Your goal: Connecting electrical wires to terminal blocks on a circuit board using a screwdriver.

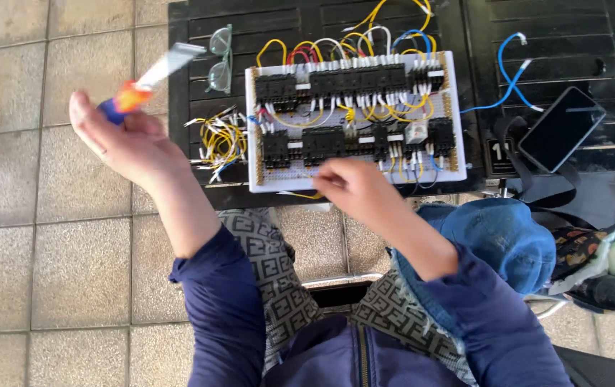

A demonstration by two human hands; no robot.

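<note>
A white perforated board [264, 172] lies on a black slatted table [193, 36], carrying two rows of black relay blocks [322, 84] wired with yellow, white, red and blue leads. My left hand [117, 140] is raised out over the tiled floor left of the table, shut on a screwdriver [142, 82] with an orange and blue handle, its blurred tip pointing up and right. My right hand [350, 188] rests at the board's near edge, fingers curled over the lower row of blocks; what the fingers pinch is hidden.
A bundle of loose yellow and white wires [220, 143] lies left of the board, safety glasses [219, 61] behind it. A dark phone [560, 129] and a blue cable [512, 75] sit at the right. A blue hat [501, 240] rests on my lap.
</note>
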